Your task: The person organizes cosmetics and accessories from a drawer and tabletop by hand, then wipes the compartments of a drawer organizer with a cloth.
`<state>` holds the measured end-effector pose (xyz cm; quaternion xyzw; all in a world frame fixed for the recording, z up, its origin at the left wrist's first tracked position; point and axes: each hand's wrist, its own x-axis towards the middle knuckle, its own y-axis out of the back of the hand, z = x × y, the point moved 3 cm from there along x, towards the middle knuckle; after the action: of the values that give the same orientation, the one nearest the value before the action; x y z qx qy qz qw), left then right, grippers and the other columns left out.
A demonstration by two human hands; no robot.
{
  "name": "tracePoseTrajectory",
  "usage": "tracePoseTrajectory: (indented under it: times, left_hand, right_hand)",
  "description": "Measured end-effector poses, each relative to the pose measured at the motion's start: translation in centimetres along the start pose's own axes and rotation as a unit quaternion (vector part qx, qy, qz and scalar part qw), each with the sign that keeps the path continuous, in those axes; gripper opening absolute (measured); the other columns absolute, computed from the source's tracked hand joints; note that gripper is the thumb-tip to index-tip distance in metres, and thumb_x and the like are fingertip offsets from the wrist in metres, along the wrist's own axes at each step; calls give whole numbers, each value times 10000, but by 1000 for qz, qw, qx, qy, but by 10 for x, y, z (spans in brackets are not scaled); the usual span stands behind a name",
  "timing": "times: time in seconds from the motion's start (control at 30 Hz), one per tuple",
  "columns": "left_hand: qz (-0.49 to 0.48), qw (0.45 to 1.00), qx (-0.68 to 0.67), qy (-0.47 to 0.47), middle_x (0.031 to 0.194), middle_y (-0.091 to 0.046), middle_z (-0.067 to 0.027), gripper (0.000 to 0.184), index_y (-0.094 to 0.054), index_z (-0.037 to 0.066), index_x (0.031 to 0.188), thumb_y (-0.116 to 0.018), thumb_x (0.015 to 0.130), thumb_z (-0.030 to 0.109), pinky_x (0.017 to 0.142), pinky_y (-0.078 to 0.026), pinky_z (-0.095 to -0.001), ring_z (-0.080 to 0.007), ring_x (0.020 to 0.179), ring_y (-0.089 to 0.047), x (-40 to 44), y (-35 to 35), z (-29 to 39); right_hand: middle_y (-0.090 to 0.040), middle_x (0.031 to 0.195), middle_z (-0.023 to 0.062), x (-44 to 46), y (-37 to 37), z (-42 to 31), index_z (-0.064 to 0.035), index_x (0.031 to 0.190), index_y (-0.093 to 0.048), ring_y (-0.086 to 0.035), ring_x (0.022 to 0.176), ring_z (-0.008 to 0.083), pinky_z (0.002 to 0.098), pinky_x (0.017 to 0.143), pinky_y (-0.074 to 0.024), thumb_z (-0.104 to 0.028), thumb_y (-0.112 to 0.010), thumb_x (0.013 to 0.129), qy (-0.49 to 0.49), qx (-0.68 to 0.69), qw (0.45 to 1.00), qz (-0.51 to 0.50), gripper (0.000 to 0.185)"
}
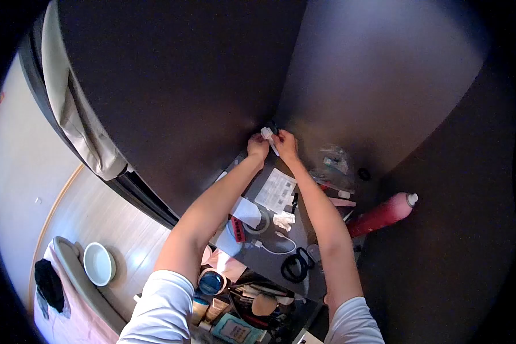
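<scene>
Both arms reach to the far corner of a dark tabletop [269,238]. My left hand [258,147] is closed around the left side of a small white block-like object [267,133], whose exact kind is too small to tell. My right hand [286,144] is closed at its right side, fingers pressed against it. A narrow white piece [274,149] extends down between the hands. Something dark [272,124] lies just behind, partly hidden. Nearer me lie a printed paper sheet [276,191], a crumpled white tissue [284,221] and a short white cable [280,250].
Black hair-tie-like loops [294,268] lie near the front. On the right leans a red spray can [384,215], with a clear plastic bag [335,162] behind it. An open drawer of cosmetics [241,312] is below. A white basin [99,264] stands on the floor left.
</scene>
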<state>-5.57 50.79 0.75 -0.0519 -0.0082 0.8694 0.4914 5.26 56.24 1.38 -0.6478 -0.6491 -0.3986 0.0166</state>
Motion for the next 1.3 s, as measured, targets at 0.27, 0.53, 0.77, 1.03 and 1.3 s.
tracePoseTrajectory:
  times: [0.27,0.53,0.77,1.03,1.3]
  left_hand:
    - [-74,980,-180,45,975,-614,-91,348,-507,-2,1163,-564,821,23,761,-511,-293,-186,852,-611,-66,27,59]
    - [-187,952,-219,101,979,-605,-62,237,-534,14,1123,-506,903,99,792,-497,-269,-138,882,-588,-157,72,92]
    - [-255,949,-169,79,997,-619,-73,267,-498,15,1161,-457,933,148,693,-486,-243,-125,804,-594,-252,128,106]
    - [-283,945,-101,127,1050,-618,-91,338,-457,-30,1237,-489,914,64,753,-478,-221,-117,899,-596,-354,180,61]
    - [-239,943,-113,204,1007,-635,-51,319,-500,12,1195,-551,889,90,757,-488,-233,-110,839,-610,-402,203,1]
  right_hand:
    - [-565,578,129,-26,42,-81,21,668,-538,-521,524,201,363,512,-385,-212,-626,802,-59,105,993,-3,283]
    - [-603,679,-1,-100,82,-146,-24,724,-599,-543,601,67,235,509,-461,-191,-610,854,-123,170,977,-37,213]
    - [-630,832,5,-190,138,-224,-16,882,-622,-629,790,97,214,594,-463,-183,-578,893,-212,268,936,-82,174]
    - [-619,792,12,-326,178,-235,10,847,-574,-607,770,82,207,626,-450,-170,-579,896,-238,282,921,-126,186]
    - [-613,663,198,-424,233,-229,50,883,-611,-628,604,247,342,582,-476,-180,-625,816,-199,-81,968,-127,240]
